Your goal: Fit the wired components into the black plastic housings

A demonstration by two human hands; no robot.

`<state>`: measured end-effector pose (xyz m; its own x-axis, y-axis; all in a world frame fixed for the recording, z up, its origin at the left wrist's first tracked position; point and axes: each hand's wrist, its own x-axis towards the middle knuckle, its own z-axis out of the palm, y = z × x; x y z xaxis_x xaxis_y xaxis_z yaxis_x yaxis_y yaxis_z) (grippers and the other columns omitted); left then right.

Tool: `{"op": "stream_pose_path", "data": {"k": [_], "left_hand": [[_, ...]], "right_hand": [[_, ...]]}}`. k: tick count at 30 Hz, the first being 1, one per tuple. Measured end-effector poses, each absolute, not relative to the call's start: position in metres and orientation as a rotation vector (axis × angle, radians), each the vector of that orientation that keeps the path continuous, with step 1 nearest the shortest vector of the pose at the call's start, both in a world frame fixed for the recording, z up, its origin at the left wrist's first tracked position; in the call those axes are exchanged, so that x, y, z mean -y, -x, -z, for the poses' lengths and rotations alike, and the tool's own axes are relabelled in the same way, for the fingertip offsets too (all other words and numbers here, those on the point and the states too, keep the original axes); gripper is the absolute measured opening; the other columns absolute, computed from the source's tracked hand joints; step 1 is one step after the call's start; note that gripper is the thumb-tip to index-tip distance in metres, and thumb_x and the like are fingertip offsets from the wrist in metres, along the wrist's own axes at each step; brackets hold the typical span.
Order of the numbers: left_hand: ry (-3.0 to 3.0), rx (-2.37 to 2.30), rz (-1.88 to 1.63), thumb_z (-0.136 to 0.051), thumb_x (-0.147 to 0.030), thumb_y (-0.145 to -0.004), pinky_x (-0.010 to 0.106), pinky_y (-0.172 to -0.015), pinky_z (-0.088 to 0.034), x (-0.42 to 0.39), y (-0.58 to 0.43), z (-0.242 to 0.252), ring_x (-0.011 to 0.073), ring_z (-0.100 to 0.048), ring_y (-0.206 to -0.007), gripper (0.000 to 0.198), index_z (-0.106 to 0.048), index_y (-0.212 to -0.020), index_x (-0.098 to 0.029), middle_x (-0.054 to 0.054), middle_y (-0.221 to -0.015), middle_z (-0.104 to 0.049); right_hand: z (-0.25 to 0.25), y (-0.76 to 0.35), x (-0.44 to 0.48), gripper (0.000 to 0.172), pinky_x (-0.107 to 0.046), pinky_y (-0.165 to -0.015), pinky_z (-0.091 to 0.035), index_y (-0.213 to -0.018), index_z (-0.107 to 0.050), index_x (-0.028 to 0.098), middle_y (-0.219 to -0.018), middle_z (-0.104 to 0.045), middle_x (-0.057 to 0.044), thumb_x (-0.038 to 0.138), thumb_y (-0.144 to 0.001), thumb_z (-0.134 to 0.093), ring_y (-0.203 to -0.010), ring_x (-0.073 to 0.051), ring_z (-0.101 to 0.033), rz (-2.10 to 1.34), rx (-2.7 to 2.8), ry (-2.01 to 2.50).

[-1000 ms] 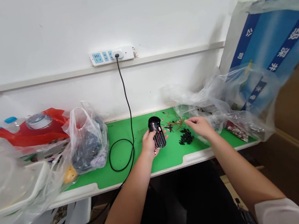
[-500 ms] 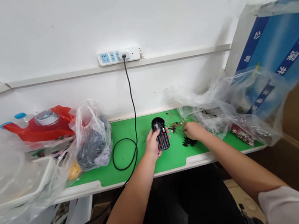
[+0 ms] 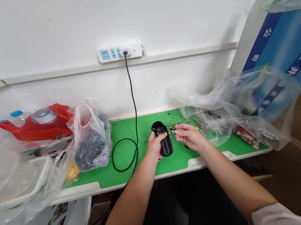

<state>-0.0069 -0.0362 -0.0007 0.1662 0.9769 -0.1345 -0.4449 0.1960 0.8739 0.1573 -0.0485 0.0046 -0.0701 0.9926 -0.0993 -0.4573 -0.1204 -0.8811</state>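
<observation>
The left hand (image 3: 155,146) held a black ribbed housing (image 3: 162,139) upright on its end just above the green mat (image 3: 125,131) of the bench, near the mat's middle, with the fingers wrapped around its side and the thumb out of sight. A red wire (image 3: 161,151) was already attached along the housing and hung toward the front, ending in a small tip below the hand. The right hand (image 3: 189,136) sat just beside it, fingers reaching left with the tips drawn close together; whether they pinched anything was too small to tell. Just past those fingertips, loose wire scraps (image 3: 181,122) lay unattached on the mat, so the wiring looked done in part, with these loose bits left over. A black cable (image 3: 124,161) looped across the mat's left part, rising to a power strip (image 3: 118,53) on the wall. A knotted plastic bag (image 3: 92,139) stood to the left, and clear plastic sheeting (image 3: 211,118) lay to the right.
</observation>
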Motion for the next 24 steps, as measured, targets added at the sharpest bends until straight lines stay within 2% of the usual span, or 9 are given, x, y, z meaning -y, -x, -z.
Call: {"op": "stream_pose_path", "data": {"k": [3,8,12,17,24], "left_hand": [[-0.809,-0.87,-1.188,-0.074,-0.028,-0.055,0.025,-0.058,-0.045,0.037,0.008,0.001,0.0139,-0.06,-0.062,0.044,-0.055,-0.093,-0.019,-0.001,-0.075,-0.064],[-0.834,-0.877,-1.183,-0.073,-0.025,-0.054,0.024,-0.059,-0.044,0.038,0.007,0.001,0.01,-0.056,-0.057,0.045,-0.054,-0.094,-0.019,-0.003,-0.074,-0.06],[-0.849,-0.887,-1.163,-0.072,-0.023,-0.055,0.023,-0.059,-0.044,0.038,0.006,0.0,0.01,-0.055,-0.058,0.045,-0.054,-0.097,-0.02,-0.003,-0.074,-0.06],[-0.891,-0.903,-1.173,-0.072,-0.021,-0.056,0.024,-0.064,-0.044,0.038,0.006,0.001,0.0103,-0.055,-0.062,0.045,-0.056,-0.098,-0.02,-0.003,-0.075,-0.059],[-0.997,-0.888,-1.202,-0.071,-0.02,-0.059,0.025,-0.069,-0.045,0.038,0.005,0.007,0.0111,-0.054,-0.068,0.051,-0.055,-0.107,-0.022,-0.003,-0.083,-0.059]], "right_hand": [[0.002,-0.146,0.052,0.038,-0.021,-0.061,-0.057,-0.09,-0.066,0.017,-0.07,-0.069,0.0,0.013,-0.055,-0.08,-0.059,-0.011,-0.065,-1.647,0.693,0.839],[0.012,-0.144,0.053,0.028,-0.019,-0.066,-0.057,-0.089,-0.067,0.014,-0.074,-0.071,-0.003,0.016,-0.062,-0.077,-0.065,-0.011,-0.068,-1.748,0.637,0.767],[0.015,-0.145,0.053,0.028,-0.02,-0.064,-0.058,-0.091,-0.067,0.016,-0.075,-0.071,-0.003,0.016,-0.064,-0.075,-0.062,-0.011,-0.067,-1.72,0.664,0.769],[0.017,-0.143,0.051,0.022,-0.017,-0.053,-0.056,-0.081,-0.068,0.016,-0.068,-0.069,-0.002,0.015,-0.061,-0.077,-0.057,-0.011,-0.065,-1.689,0.647,0.823],[0.017,-0.144,0.053,0.023,-0.014,-0.054,-0.055,-0.078,-0.068,0.015,-0.064,-0.067,-0.001,0.02,-0.059,-0.08,-0.053,-0.008,-0.062,-1.656,0.717,0.839]]}}
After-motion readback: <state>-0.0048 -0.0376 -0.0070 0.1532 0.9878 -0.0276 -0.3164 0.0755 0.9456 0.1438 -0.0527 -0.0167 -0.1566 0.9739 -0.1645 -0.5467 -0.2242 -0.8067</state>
